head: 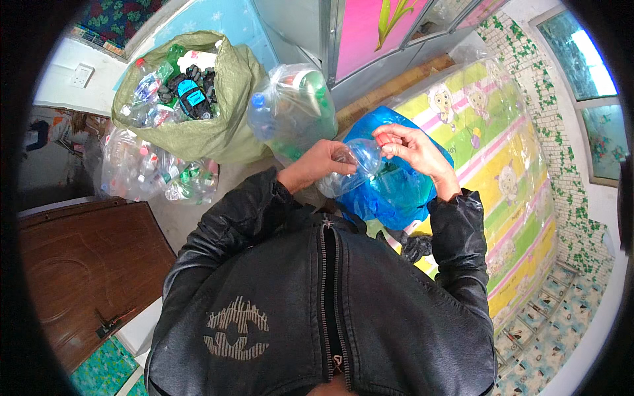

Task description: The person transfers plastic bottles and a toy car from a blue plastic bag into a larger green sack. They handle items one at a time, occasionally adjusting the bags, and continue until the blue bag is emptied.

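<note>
My left hand (323, 166) grips a large clear plastic bottle (363, 157) near its shoulder. The bottle lies tilted, its neck end towards my right hand (407, 149). The fingers of my right hand are closed on a red plastic cap (384, 139) at the neck; whether the cap touches the neck cannot be told. Below both hands spreads a blue plastic bag (421, 198), gathered open, with something clear or bluish inside. A clear bag of plastic bottles (292, 114) stands just beyond my left hand.
A green woven sack (218, 128) of bottles and a dark toy-like item stands at the upper left. Another clear bag of bottles (133, 168) sits below it. A plastic-wrapped mattress with cartoon print (510, 183) lies at the right. A brown door panel (84, 267) is at the lower left.
</note>
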Tool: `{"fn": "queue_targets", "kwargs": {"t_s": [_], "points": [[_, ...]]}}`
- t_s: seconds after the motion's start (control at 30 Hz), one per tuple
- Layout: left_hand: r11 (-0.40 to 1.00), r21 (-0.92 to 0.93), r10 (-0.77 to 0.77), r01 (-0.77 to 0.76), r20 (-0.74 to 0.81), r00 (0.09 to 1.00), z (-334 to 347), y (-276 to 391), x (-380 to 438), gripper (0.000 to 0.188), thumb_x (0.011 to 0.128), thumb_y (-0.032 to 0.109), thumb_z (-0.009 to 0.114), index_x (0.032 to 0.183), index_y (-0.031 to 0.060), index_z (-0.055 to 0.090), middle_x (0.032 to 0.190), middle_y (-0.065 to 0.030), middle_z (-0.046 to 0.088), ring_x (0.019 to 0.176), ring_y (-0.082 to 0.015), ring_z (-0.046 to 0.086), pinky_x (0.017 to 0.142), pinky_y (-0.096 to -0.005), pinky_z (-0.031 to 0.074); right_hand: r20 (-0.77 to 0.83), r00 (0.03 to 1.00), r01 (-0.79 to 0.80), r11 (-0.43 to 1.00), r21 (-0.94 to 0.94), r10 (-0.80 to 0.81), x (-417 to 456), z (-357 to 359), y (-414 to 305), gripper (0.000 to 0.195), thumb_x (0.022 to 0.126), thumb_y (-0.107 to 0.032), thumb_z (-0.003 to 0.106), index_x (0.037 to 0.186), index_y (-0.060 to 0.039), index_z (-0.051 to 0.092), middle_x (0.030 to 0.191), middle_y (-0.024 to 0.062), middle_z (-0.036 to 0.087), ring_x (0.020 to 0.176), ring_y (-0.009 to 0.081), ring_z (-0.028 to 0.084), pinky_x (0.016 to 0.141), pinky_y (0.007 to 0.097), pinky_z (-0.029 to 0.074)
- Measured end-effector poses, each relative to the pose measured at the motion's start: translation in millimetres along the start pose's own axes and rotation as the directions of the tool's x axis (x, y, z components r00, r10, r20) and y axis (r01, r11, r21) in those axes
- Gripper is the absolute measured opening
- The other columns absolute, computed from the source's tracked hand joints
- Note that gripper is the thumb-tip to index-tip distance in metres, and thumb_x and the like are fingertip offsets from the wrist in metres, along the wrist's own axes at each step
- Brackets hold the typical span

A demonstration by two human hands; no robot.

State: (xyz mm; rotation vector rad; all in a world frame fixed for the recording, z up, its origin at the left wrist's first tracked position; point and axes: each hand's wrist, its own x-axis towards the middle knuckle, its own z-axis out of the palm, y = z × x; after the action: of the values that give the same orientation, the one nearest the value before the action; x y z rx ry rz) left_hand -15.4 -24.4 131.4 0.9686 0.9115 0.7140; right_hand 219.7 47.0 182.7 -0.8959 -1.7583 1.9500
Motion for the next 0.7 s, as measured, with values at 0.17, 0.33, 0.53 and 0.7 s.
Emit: {"fn": "queue_targets", "kwargs": {"t_s": [0.17,0.33,0.53,0.7], "points": [[0.997,0.062,-0.053,0.048,0.072,0.996,-6.8,3.1,-0.1,0.016,0.077,0.008,0.073,0.088,0.0009,0.064,0.087,-0.0032,0.065,0.081,-0.0099,0.059,0.073,-0.0233,0.045,0.04,0.999,-0.016,0.999,-0.034,0.018,-1.7,-4.8,0.1,0.029,0.085,-0.006,0.065,0.114,0.0005,0.061,0.095,0.0017,0.063,0.09,0.0098,0.058,0.084,0.0251,0.047],[0.999,0.042,-0.037,0.033,0.099,0.994,-10.9,0.3,2.4,0.024,0.079,0.008,0.072,0.099,-0.0004,0.063,0.092,-0.005,0.065,0.086,-0.0117,0.06,0.079,-0.0248,0.046,-0.013,1.0,-0.006,1.0,0.014,0.006,0.7,-2.4,-3.6,0.032,0.084,-0.006,0.068,0.114,0.0001,0.061,0.099,0.0047,0.065,0.095,0.0115,0.06,0.087,0.0266,0.048],[1.0,0.015,-0.01,0.009,0.075,0.997,-7.2,14.4,2.3,0.062,0.081,0.012,0.071,0.134,0.0001,0.041,0.12,-0.0112,0.057,0.106,-0.0155,0.055,0.09,-0.0293,0.046,-0.28,0.96,-0.011,0.999,0.04,0.022,9.5,-17.5,0.3,0.033,0.084,-0.016,0.07,0.112,0.0012,0.061,0.093,0.0059,0.065,0.082,0.0126,0.062,0.076,0.0263,0.051],[0.779,0.522,0.434,-0.348,-0.048,0.9,-0.2,1.2,0.8,0.071,0.077,0.019,0.076,0.135,0.0007,0.039,0.114,-0.0135,0.058,0.102,-0.0183,0.057,0.088,-0.0332,0.047,-0.473,0.878,-0.12,0.99,-0.073,0.072,10.5,-24.6,-7.3,0.034,0.086,-0.03,0.068,0.101,0.0001,0.064,0.072,0.0029,0.062,0.061,0.01,0.058,0.057,0.0225,0.048]]}}
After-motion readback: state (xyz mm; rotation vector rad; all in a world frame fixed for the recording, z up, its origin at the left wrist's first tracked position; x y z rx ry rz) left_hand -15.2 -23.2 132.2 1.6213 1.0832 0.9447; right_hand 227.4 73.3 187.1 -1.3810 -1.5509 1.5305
